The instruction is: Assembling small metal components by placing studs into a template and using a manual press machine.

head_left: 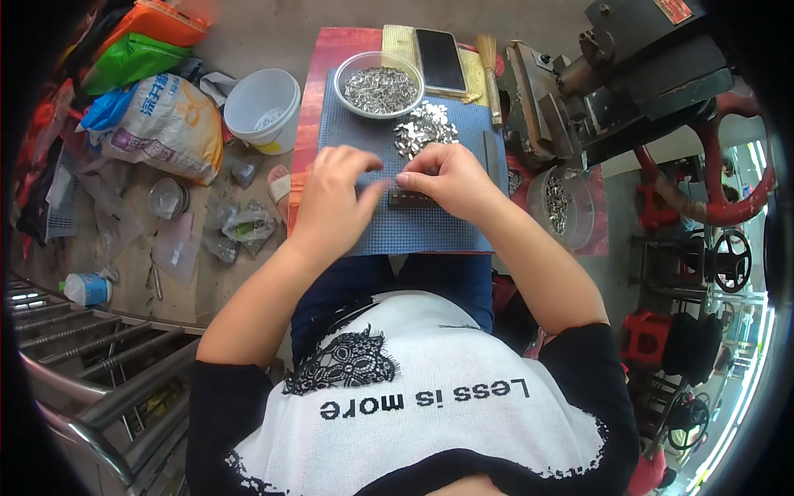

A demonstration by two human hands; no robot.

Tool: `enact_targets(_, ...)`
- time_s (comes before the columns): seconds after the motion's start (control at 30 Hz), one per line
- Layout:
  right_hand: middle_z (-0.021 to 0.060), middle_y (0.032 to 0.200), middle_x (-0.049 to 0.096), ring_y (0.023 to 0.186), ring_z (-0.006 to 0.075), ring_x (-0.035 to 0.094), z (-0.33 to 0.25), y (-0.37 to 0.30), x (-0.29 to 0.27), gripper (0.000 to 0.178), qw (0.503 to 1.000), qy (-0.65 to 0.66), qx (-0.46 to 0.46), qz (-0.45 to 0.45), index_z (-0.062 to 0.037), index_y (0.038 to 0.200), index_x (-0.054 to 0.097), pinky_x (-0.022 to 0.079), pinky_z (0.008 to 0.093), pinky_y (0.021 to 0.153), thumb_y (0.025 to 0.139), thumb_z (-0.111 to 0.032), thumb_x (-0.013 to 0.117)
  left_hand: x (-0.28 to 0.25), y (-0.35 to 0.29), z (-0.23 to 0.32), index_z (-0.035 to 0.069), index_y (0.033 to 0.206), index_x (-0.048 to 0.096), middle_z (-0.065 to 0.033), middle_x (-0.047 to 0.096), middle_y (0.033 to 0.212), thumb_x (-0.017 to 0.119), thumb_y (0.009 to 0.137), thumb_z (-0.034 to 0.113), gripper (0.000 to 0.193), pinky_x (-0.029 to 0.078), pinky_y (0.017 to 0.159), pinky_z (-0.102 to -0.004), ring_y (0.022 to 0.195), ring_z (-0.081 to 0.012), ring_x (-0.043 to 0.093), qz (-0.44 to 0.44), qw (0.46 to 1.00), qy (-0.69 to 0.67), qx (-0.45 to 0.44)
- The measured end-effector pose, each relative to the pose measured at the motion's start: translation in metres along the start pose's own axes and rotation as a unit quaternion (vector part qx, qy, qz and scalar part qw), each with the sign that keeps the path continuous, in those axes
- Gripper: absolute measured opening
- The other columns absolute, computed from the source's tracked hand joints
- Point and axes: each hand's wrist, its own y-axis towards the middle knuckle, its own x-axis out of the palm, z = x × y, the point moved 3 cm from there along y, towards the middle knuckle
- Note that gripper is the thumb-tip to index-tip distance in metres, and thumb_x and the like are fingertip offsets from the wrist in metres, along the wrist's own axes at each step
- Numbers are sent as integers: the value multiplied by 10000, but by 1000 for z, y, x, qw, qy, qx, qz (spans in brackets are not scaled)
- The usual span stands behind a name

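Observation:
My right hand (451, 178) is closed, thumb and forefinger pinched together just above a dark metal block (405, 199). Whatever those fingertips hold is too small to make out. To its left, my left hand (337, 197) hovers with thumb and forefinger apart, the fingertips slightly blurred, and nothing visible in it. Both hands are over a blue textured mat (356, 236). Just beyond them lies a loose pile of small shiny metal pieces (426, 131). A clear round bowl (341, 97) full of small metal parts stands at the mat's far left.
A phone (441, 60) lies on a yellow cloth (398, 39), beside a brush (490, 74). On the right rises a dark machine (612, 107) with a red handwheel (703, 202); a clear tub (585, 217) of metal pieces sits below. A white bucket (263, 107) and sacks (161, 124) stand left.

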Motion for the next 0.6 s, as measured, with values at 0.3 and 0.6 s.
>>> enact_targets(0.3, 84, 855, 655, 859, 232, 628, 8, -2, 10, 168, 982, -139, -116, 59, -71, 851, 795, 501, 362, 784, 776, -216, 834, 16, -23, 7, 83, 904, 713, -52, 601, 1002, 859, 719, 294, 316, 370, 918, -403, 1058, -260, 527, -3, 997, 62, -35)
enact_targets(0.6, 101, 907, 649, 943, 270, 601, 3, -2, 7, 197, 976, -169, -121, 60, -81, 880, 793, 480, 388, 860, 766, -234, 837, 20, -24, 7, 93, 880, 728, -40, 625, 1008, 861, 714, 264, 273, 359, 919, -407, 1053, -248, 538, 17, 997, 58, -57)
